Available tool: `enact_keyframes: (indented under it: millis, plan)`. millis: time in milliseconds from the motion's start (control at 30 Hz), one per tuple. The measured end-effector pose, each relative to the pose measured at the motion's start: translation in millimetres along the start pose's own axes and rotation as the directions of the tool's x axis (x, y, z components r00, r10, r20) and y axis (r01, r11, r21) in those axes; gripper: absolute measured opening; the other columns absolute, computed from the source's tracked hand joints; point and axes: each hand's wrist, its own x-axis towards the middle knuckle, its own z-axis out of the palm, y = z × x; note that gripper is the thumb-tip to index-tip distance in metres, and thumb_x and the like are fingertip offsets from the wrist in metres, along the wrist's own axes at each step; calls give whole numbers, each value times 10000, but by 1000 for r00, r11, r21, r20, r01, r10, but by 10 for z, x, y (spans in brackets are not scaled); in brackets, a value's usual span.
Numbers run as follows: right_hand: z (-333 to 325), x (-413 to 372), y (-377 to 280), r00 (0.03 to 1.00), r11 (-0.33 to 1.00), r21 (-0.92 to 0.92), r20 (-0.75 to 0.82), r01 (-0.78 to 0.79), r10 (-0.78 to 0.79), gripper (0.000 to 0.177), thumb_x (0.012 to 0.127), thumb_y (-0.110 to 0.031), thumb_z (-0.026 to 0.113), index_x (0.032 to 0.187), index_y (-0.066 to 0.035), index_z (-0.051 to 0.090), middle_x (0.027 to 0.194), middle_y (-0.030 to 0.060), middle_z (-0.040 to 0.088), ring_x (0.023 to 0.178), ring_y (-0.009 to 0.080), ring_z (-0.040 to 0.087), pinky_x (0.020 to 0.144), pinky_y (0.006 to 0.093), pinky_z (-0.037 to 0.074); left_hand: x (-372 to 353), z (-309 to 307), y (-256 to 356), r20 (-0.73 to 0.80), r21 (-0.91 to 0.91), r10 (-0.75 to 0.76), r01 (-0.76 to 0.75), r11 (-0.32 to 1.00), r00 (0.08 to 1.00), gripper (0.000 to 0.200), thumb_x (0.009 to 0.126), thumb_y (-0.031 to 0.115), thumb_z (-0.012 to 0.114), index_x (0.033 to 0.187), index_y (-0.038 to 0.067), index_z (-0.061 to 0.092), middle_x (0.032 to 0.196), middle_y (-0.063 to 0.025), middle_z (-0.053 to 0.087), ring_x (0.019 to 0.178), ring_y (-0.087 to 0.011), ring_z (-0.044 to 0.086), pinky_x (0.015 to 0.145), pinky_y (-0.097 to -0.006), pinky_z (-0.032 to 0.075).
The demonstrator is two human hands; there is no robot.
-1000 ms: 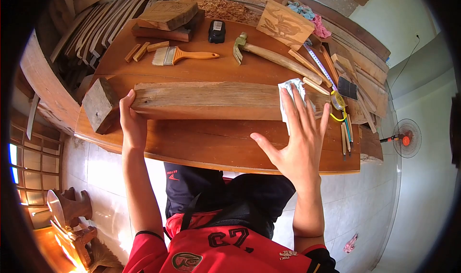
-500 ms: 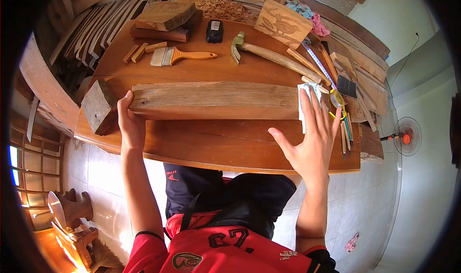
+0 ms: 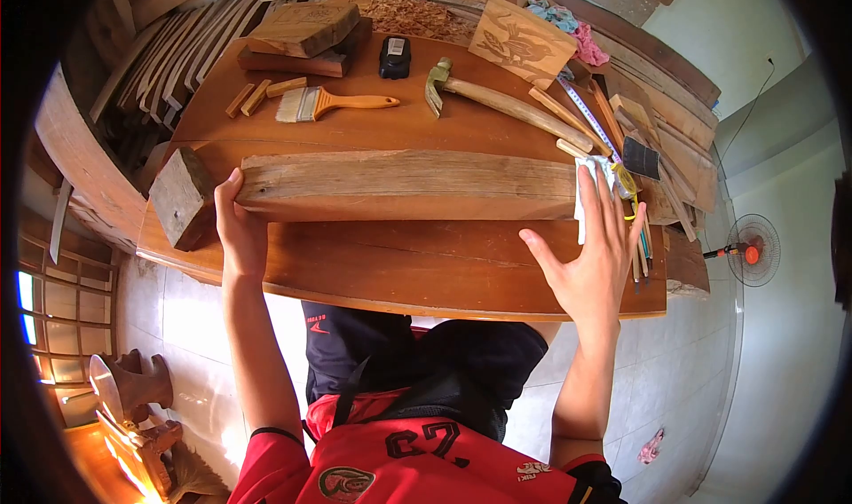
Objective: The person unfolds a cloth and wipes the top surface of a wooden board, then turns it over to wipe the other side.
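A long wooden beam [image 3: 399, 185] lies across the table in front of me. My left hand [image 3: 240, 229] is closed around its left end, with the thumb up on the edge. At the right end, my right hand [image 3: 590, 260] lies flat with fingers stretched out and thumb spread wide, pressing a white cloth [image 3: 583, 207] against the wood. Part of the cloth is hidden under the fingers. Beside my left hand stands a dark wooden block [image 3: 182, 200], close to the beam's left end.
Behind the beam lie a paintbrush [image 3: 333, 103], a hammer [image 3: 506, 100], a black case [image 3: 395, 58] and small wood sticks [image 3: 256, 98]. A yellow tape measure [image 3: 625, 182], sandpaper [image 3: 640, 158] and pencils [image 3: 646, 242] sit at the right. Stacked boards [image 3: 306, 29] and a carved plaque [image 3: 521, 43] stand farther back.
My right hand has slid to the right with the white cloth, uncovering more of the beam's right end. My left hand keeps its hold and has barely moved.
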Motion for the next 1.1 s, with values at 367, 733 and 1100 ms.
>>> enact_keyframes:
  millis: [367, 733, 1100]
  plan:
    - [57, -20, 15, 998, 998, 43, -39, -43, 45, 1013, 856, -619, 861, 1655, -125, 482, 1670, 156, 518, 1539, 357, 491, 1331, 662, 136, 14, -35, -30, -13, 4, 4, -4, 1000, 1000, 518, 1097, 513, 502, 1378, 98, 634, 1426, -80, 649, 1399, -212, 537, 1234, -433, 322]
    - [106, -3, -41, 998, 997, 60, -50, -45, 48, 1059, 819, -571, 912, 1661, -111, 464, 1683, 150, 497, 1553, 362, 464, 1337, 644, 160, -13, 62, 7, -74, 12, 3, -2, 1000, 997, 557, 1092, 520, 488, 1377, 65, 637, 1392, -103, 674, 1349, -223, 573, 1193, -431, 356]
    - [120, 56, -255, 998, 997, 71, -59, 7, -3, 1112, 785, -587, 920, 1672, -113, 445, 1685, 135, 497, 1518, 369, 491, 1322, 669, 175, 1, 26, -4, -52, 8, 3, -2, 1000, 999, 565, 1097, 522, 496, 1390, 61, 638, 1417, -88, 659, 1396, -213, 545, 1233, -423, 326]
